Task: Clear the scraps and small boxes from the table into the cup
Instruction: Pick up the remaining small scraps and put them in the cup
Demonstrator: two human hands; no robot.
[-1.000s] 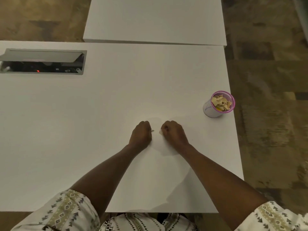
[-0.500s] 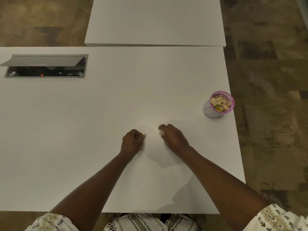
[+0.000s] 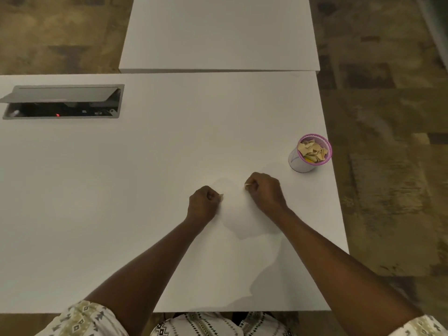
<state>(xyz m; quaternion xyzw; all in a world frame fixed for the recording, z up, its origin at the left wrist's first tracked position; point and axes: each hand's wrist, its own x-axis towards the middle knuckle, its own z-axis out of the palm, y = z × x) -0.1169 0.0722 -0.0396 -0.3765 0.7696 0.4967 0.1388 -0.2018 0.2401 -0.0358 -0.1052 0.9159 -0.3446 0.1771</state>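
Observation:
A white cup with a pink rim [image 3: 301, 163] stands near the right edge of the white table [image 3: 145, 190], filled with tan paper scraps [image 3: 311, 149]. My left hand [image 3: 203, 203] is fisted on the table, pinching a small tan scrap [image 3: 221, 195] that pokes out at its fingertips. My right hand [image 3: 264, 189] is fisted a little right of it and below-left of the cup, with a small pale scrap [image 3: 247, 184] showing between its fingers. Most of each scrap is hidden inside the hands.
An open cable hatch [image 3: 63, 101] with a grey lid is set into the table at the far left. A second white table [image 3: 218, 32] butts against the far edge. The table's right edge runs just past the cup, with patterned floor beyond.
Both hands moved apart from the centre, each closed on a scrap. The right hand has lifted slightly toward the cup; the left hand drew back toward me.

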